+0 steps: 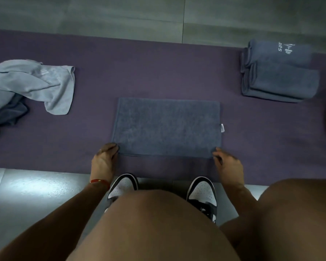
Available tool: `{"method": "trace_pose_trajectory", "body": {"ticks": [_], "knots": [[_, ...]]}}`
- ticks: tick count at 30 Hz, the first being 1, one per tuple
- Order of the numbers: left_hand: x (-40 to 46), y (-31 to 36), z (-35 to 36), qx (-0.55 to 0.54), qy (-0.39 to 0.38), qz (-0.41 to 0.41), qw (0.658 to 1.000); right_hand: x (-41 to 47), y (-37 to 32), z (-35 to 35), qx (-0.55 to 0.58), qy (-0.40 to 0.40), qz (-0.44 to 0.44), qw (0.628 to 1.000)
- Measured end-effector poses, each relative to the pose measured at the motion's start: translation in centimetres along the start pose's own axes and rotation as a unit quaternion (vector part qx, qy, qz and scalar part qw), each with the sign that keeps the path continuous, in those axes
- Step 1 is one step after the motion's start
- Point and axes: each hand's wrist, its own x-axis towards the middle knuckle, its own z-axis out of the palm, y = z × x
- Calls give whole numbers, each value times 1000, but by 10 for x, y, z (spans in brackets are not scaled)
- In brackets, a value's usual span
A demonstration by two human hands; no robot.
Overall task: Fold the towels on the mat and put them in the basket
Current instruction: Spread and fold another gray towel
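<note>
Both hands, left (104,157) and right (226,160), pinch the flat towel's (167,127) near corners, set apart.

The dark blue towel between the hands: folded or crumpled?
Folded. The dark blue towel lies as a flat, neat rectangle on the mat, with layered edges along its near side.

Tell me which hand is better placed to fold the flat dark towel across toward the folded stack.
Left. The left hand pinches the dark towel's near left corner, opposite the folded stack, so it could probably sweep that edge rightward. The right hand would only anchor.
</note>
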Motion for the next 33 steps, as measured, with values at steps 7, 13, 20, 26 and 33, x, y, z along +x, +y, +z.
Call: {"method": "trace_pose_trajectory", "body": {"ticks": [7,13,20,26,33], "knots": [[1,23,-14,160,-45,-11,986,-1,-25,-9,-126,49,-38,990],[79,82,10,144,-89,72,983,81,-68,8,-109,-60,-163,979],[165,90,68,213,-172,42,961,174,-81,45,-232,-139,-218,938],[159,78,80,216,-111,37,969,178,-66,56,-223,-111,-215,944],[160,56,77,186,-52,-81,978,178,-29,40,-220,-73,-106,967]]}}
